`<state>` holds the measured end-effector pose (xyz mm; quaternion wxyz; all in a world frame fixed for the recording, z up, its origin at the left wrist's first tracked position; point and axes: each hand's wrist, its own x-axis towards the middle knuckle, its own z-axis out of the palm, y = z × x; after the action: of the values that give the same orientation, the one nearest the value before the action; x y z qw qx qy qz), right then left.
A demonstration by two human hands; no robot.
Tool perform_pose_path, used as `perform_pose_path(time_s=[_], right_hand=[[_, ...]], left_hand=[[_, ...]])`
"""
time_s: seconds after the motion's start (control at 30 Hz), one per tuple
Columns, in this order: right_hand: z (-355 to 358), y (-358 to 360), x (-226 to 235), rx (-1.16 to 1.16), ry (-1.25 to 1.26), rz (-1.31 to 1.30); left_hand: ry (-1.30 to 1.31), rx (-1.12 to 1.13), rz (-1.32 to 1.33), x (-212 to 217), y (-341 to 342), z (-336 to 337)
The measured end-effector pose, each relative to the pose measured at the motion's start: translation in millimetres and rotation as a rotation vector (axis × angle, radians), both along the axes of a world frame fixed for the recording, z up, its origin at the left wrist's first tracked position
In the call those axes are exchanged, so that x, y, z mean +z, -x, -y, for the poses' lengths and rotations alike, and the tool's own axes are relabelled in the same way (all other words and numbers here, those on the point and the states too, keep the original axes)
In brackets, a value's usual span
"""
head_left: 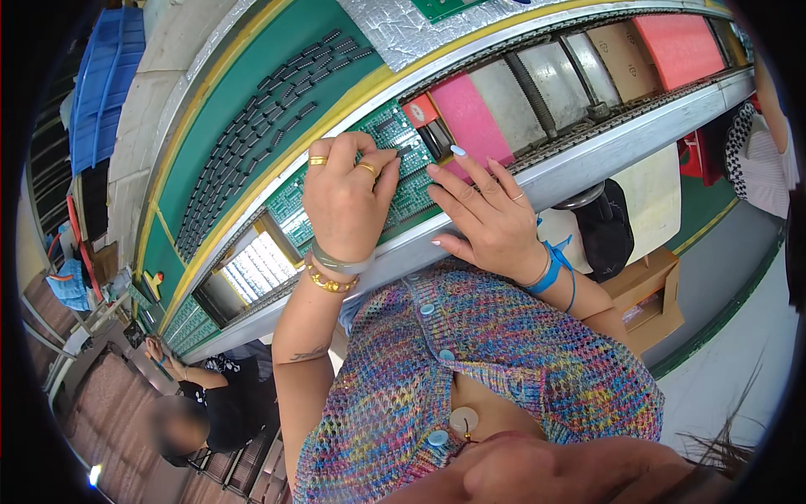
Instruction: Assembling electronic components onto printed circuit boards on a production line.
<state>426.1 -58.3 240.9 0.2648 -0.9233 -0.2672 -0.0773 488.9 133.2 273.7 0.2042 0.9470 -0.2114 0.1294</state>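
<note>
My left hand [342, 197] is over a green circuit board [413, 191], its thumb and fingers pinched together on a small black chip [405, 152] at the board's surface. Whether the chip's pins sit in the board cannot be made out. My right hand [489, 203] has its fingers spread at the board's right end, beside a pink block [477, 118], and holds nothing. Beyond the board, rows of black chips [252, 134] lie on a green mat [197, 155].
The board rests on a chain conveyor with a metal front rail [613, 126]. A red foam block [678, 50] and more boards [197, 323] lie along it. Foil-like sheeting [411, 34] covers the far surface. Another person [231, 403] works at the left; a cardboard box [655, 294] stands at right.
</note>
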Motion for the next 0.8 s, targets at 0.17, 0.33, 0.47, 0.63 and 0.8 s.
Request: perform_pose_path(time_s=[0.17, 0.33, 0.47, 0.63, 0.8], right_hand=[[0.0, 1.2, -1.6, -0.008, -0.010, -0.003], [-1.1, 2.4, -2.6, -0.014, -0.018, -0.006], [-1.5, 2.5, -1.6, -0.012, -0.017, -0.003], [-2.6, 2.0, -1.8, -0.016, -0.013, 0.003], [-3.4, 1.8, -3.7, -0.016, -0.021, 0.007]], left_hand=[[0.003, -0.012, -0.006, -2.5, 1.0, 3.2], [0.003, -0.009, -0.025, -4.1, 3.8, 2.1], [0.008, -0.010, -0.023, -3.8, 4.8, 1.8], [-0.012, -0.020, -0.016, -2.9, 5.7, 3.1], [-0.094, -0.015, -0.015, -5.0, 8.7, 4.1]])
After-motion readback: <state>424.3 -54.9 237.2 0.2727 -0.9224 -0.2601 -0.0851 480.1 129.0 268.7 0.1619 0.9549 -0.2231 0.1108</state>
